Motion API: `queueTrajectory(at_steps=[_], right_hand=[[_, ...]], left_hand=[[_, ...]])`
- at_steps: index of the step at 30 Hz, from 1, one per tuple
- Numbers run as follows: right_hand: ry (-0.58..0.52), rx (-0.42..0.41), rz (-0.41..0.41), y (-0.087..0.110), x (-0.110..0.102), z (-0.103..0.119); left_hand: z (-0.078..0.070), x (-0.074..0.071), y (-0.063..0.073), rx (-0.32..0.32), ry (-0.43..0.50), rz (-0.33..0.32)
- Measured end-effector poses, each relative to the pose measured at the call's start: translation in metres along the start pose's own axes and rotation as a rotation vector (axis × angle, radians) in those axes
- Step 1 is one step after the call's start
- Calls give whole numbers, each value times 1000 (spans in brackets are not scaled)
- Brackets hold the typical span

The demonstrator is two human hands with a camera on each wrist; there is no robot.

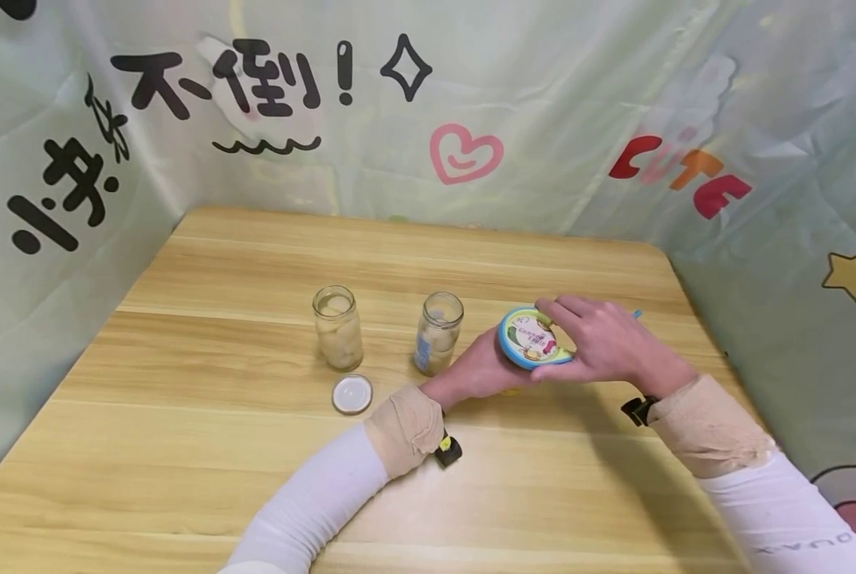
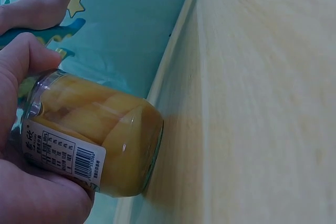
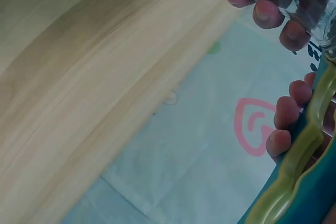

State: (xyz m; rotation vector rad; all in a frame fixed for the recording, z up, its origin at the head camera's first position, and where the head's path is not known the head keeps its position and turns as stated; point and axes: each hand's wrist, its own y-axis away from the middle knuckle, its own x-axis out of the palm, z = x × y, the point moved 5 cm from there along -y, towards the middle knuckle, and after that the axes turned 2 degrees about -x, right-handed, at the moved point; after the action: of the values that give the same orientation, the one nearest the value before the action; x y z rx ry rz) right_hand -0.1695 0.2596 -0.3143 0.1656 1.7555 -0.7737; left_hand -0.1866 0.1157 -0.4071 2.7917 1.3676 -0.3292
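My left hand (image 1: 480, 368) grips a glass jar (image 2: 123, 135) of yellow fruit pieces with a white barcode label. The jar leans, its base close to the tabletop in the left wrist view; from the head its body is mostly hidden. Its round lid (image 1: 532, 336) carries printed fruit pictures. Around that lid sits a jar opener (image 3: 296, 166), blue outside with a wavy green inner edge. My right hand (image 1: 603, 339) holds the opener by its handles, fingers curled round them. A blue handle tip (image 1: 638, 313) shows beyond this hand.
Two lidless glass jars with pale contents, a left jar (image 1: 339, 335) and a right jar (image 1: 437, 339), stand left of my hands. A loose lid (image 1: 352, 395) lies white side up before the left jar. Printed cloth (image 1: 543, 96) walls the wooden table (image 1: 184, 462) behind and at the sides.
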Motion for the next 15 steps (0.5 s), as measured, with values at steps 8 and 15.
queueTrajectory(at_steps=[8, 15], right_hand=[[6, -36, 21, -4, -3, -1], [9, -71, 3, -6, -6, -2]], left_hand=[[-2, 0, 0, 6, 9, 8], [-1, 1, 0, 5, 17, 8]])
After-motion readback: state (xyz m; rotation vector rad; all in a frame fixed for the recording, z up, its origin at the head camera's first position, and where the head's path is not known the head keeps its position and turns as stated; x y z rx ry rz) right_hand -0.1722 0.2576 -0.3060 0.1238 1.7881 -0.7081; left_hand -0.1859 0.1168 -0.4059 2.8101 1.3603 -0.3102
